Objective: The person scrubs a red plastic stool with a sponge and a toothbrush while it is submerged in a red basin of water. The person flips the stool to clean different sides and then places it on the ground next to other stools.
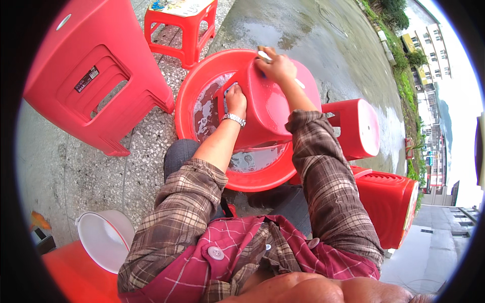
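A pinkish-red plastic stool [271, 102] is tilted on its side in a round red plastic basin [193, 94]. Foamy, murky water [206, 117] lies in the basin around the stool's lower parts. My left hand [235, 100], with a metal-banded watch at the wrist, grips the stool's frame at a side opening. At the seat's far edge, my right hand [278, 68] closes around a small scrubber [264, 57]. Fingers hide most of that scrubber, so its exact kind is unclear. Drops of water and a wet sheen show on the seat.
A large red plastic chair [140, 75] stands at left. Beyond the basin is a small red stool [183, 28] with items on top. More red stools [350, 128] and a ribbed red one [386, 208] stand right. A white bucket [108, 238] sits lower left. Wet concrete [303, 30] stretches beyond.
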A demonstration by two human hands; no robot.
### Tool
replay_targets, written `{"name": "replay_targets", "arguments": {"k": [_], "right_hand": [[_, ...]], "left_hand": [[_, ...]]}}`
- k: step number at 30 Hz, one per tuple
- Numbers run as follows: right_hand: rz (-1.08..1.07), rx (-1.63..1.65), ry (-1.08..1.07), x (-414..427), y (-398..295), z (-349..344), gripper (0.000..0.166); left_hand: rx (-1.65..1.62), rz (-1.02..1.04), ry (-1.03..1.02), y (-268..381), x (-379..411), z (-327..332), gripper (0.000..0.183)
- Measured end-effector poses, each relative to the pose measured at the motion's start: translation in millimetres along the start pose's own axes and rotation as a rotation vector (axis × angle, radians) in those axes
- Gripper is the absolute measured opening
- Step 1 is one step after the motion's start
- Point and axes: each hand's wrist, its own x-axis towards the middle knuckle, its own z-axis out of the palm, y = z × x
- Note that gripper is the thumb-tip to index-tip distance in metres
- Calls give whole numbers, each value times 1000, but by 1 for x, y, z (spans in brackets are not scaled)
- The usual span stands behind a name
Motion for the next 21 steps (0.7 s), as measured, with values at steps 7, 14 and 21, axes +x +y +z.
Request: {"name": "replay_targets", "arguments": {"k": [7, 14, 21], "right_hand": [[221, -253, 19, -56, 147, -16, 60], [-48, -21, -26, -163, 33, -13, 52], [200, 87, 34, -93, 43, -16, 54]], "left_hand": [[108, 100, 41, -11, 14, -6, 30], [214, 187, 115, -13, 18, -6, 35], [215, 96, 43, 3, -9, -14, 51]]}}
